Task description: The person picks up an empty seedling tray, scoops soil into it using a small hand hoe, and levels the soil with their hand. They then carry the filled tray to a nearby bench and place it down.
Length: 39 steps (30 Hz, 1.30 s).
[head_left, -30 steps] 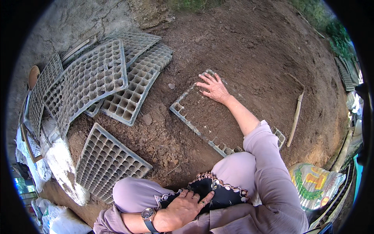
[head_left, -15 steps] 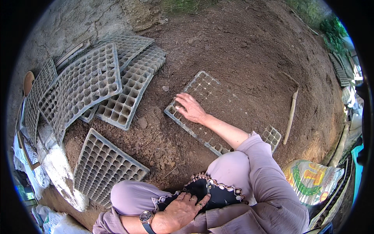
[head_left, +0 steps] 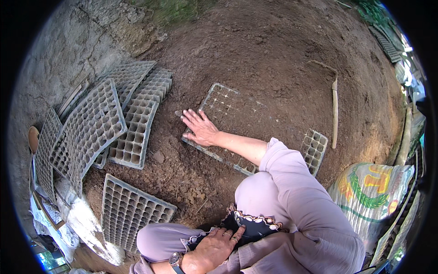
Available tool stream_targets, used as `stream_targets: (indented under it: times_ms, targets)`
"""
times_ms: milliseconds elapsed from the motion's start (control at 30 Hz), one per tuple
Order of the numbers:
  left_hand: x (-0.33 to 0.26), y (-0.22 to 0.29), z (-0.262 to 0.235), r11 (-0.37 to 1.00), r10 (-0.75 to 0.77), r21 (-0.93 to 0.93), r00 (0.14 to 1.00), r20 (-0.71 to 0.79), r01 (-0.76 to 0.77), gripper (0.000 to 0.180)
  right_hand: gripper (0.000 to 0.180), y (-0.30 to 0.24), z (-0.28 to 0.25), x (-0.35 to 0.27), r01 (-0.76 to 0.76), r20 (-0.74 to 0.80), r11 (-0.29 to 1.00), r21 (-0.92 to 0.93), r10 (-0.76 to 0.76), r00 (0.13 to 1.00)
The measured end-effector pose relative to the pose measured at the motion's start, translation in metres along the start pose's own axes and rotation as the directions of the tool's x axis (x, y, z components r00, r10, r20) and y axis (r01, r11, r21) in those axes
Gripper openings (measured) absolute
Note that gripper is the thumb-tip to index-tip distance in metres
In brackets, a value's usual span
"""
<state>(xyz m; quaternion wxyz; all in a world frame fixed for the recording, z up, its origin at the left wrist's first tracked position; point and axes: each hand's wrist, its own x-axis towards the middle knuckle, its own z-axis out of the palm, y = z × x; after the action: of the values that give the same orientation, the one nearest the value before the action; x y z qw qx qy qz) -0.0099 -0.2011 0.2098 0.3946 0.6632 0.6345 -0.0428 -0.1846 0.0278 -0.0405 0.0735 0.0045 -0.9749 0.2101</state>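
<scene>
Brown soil floor [head_left: 260, 41], partly soil-covered cell tray [head_left: 314, 150], piled grey trays [head_left: 93, 125], slim stick [head_left: 335, 114]

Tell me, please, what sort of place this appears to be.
It looks like a plant nursery or potting area, perhaps on a farm: many-celled seedling trays overlap beside a rough wall, loose brown soil covers the ground, and a partly soil-covered tray lies beneath the right hand.

Sack print: I am seeing a bold yellow-and-red emblem [head_left: 378, 179] sitting within a curving green wreath [head_left: 364, 195] on the pale sack [head_left: 369, 217] at the right.
Sack wording: I am making out no line of readable text.
Watch dial: on the wristwatch [head_left: 175, 259], any markings are appearing too small for me to read.
</scene>
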Motion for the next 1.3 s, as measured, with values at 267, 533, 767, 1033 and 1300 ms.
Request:
stream_targets:
  times_ms: [267,533,767,1033,1300]
  targets:
    - [0.004,-0.007,-0.005,0.999,0.035,-0.04,0.999,-0.025,-0.036,0.067,0.06,0.071,-0.044,-0.055,-0.029,0.117,0.963,-0.266,0.062,0.991]
    - [0.029,-0.006,-0.01,0.881,-0.11,-0.447,0.85,-0.515,-0.157,0.06,0.043,0.159,-0.123,-0.162,-0.189,0.006,0.969,-0.162,0.193,0.981]
    - [0.054,-0.004,0.011,0.94,0.221,-0.327,0.899,0.378,-0.094,0.049,0.039,0.081,-0.112,-0.236,-0.087,0.104,0.992,0.092,0.077,0.992]
    - [0.088,-0.012,0.012,0.887,0.399,-0.384,0.841,0.365,-0.255,0.039,0.043,0.025,-0.064,-0.225,0.043,0.004,0.952,0.303,-0.047,0.999]
    - [0.095,-0.024,0.004,0.869,0.394,-0.469,0.797,0.458,-0.161,0.047,0.034,0.027,-0.078,-0.319,-0.117,-0.051,0.993,-0.025,0.116,0.992]
